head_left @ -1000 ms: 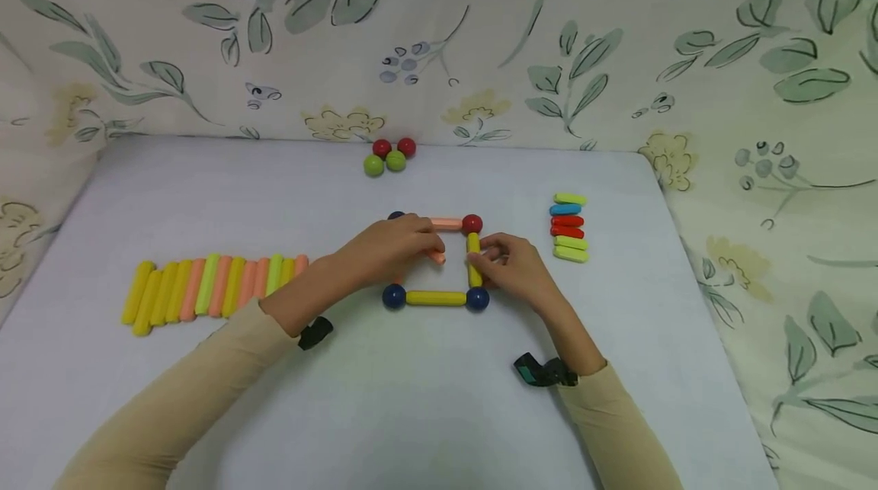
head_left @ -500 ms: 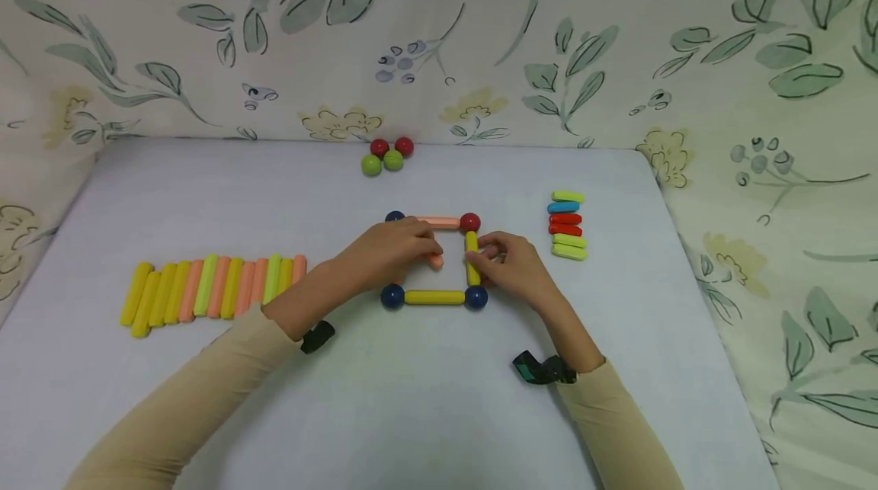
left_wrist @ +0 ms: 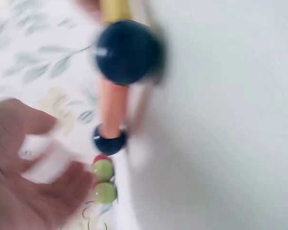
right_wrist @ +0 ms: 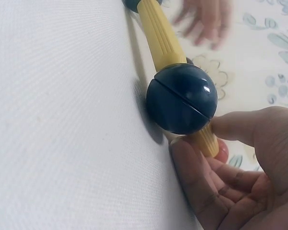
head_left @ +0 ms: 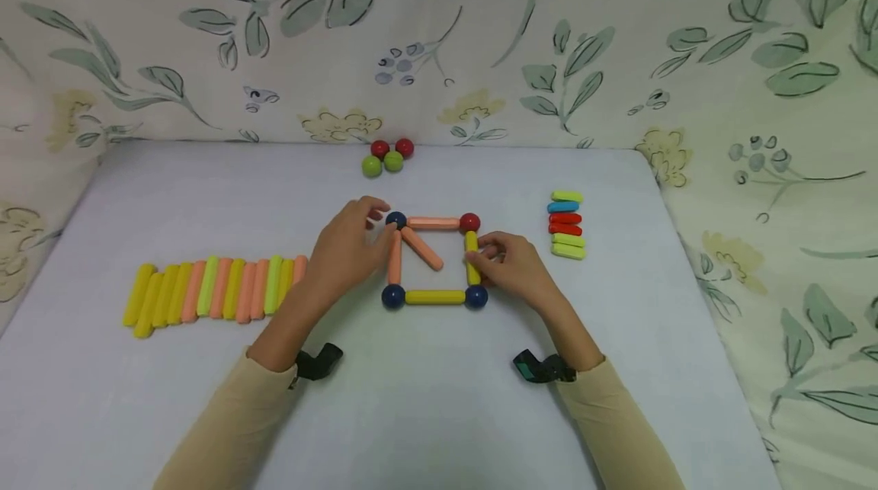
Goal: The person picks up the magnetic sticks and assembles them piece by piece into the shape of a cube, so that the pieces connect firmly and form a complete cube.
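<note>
A square of sticks and balls lies on the table. Its right side is a yellow stick (head_left: 472, 257), which my right hand (head_left: 511, 265) pinches between thumb and fingers. Below that grip is a dark blue ball (right_wrist: 182, 98), large in the right wrist view. My left hand (head_left: 348, 246) is beside the far-left blue ball (head_left: 395, 221); in the left wrist view its blurred fingers are spread and hold nothing. A diagonal salmon stick (head_left: 422, 249) runs from that ball into the square. The far-right corner is a red ball (head_left: 469, 222); the near side is another yellow stick (head_left: 435, 297).
To the left lies a row of yellow, salmon and green sticks (head_left: 218, 288). Red and green balls (head_left: 393, 161) sit at the table's back edge. Short coloured sticks (head_left: 567, 219) are stacked in a column at the right. A floral cloth (head_left: 439, 40) hangs behind.
My left hand has let go of the salmon stick inside the square and moved left and back, uncovering the left side and far-left ball. The right hand keeps its hold.
</note>
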Demonstrator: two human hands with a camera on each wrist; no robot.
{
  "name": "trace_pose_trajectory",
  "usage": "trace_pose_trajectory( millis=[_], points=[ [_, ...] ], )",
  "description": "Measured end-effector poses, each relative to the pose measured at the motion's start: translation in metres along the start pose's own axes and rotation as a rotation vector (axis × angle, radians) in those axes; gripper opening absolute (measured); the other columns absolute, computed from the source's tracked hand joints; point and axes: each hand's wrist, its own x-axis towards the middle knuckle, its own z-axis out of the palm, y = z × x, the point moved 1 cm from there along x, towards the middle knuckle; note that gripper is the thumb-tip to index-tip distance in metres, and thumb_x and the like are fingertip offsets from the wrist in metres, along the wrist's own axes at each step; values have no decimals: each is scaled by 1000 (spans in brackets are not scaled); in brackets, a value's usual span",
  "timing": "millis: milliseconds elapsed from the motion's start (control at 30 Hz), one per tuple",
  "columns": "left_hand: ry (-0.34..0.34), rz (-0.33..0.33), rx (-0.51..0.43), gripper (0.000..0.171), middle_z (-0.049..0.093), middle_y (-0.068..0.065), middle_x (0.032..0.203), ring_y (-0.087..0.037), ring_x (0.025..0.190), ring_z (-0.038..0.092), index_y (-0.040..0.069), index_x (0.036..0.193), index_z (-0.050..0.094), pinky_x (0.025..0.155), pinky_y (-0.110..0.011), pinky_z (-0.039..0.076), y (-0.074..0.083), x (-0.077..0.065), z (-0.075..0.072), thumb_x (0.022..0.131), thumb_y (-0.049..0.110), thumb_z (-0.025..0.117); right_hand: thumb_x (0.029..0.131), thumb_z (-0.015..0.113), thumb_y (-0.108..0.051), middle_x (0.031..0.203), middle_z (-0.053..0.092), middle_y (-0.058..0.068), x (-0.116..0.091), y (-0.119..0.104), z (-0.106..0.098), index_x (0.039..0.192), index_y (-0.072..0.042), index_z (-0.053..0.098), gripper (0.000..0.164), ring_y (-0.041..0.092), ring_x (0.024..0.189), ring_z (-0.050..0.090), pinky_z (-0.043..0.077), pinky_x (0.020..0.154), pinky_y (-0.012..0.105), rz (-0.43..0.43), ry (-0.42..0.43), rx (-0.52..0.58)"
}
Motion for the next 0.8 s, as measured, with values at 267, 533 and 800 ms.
trace_pose_trajectory(
  millis=[267, 533, 800],
  points=[
    [-273, -314, -319, 57, 73, -13, 100, -20, 84, 72, -3, 129, 67, 76, -32, 61, -20, -4, 8, 110, 49, 51, 100, 75, -31, 102, 74, 12, -1, -3, 0, 131, -2, 66, 44, 18, 70, 72, 62, 70, 30, 7, -3, -5],
    [-285, -342, -412, 52, 77, -14, 100, -17, 80, 75, -4, 130, 67, 75, -30, 63, -24, 2, 13, 106, 42, 64, 100, 74, -33, 103, 75, 11, -3, -1, -3, 131, -3, 67, 44, 18, 71, 72, 61, 70, 30, 9, -4, -19],
    [-248, -331, -450, 46, 77, -13, 101, -16, 78, 74, -3, 129, 68, 74, -29, 63, -26, -3, 13, 103, 35, 71, 101, 71, -20, 106, 75, 13, -17, -6, -37, 128, -3, 71, 32, 26, 90, 72, 62, 81, 41, -123, 181, -237]
  ],
)
